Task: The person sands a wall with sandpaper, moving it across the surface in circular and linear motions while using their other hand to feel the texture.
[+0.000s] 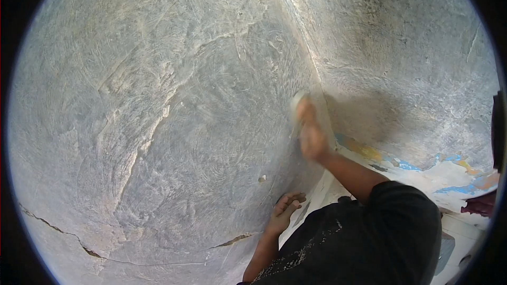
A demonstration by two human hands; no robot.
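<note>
My right hand (pixel 311 132) is blurred and pressed against a rough grey plaster wall (pixel 174 100), close to the inside corner (pixel 311 63). It grips a small pale pad or block (pixel 298 100) that rests on the wall surface. My left hand (pixel 285 211) lies flat lower down on the same wall, fingers spread, holding nothing. My dark sleeve and torso (pixel 364 237) fill the lower right.
The adjoining wall (pixel 406 47) meets the first one at the corner. Cracks (pixel 232 240) run across the lower plaster. A floor with white, blue and orange paint patches (pixel 438 174) lies at the right. A dark red object (pixel 483 203) sits at the far right edge.
</note>
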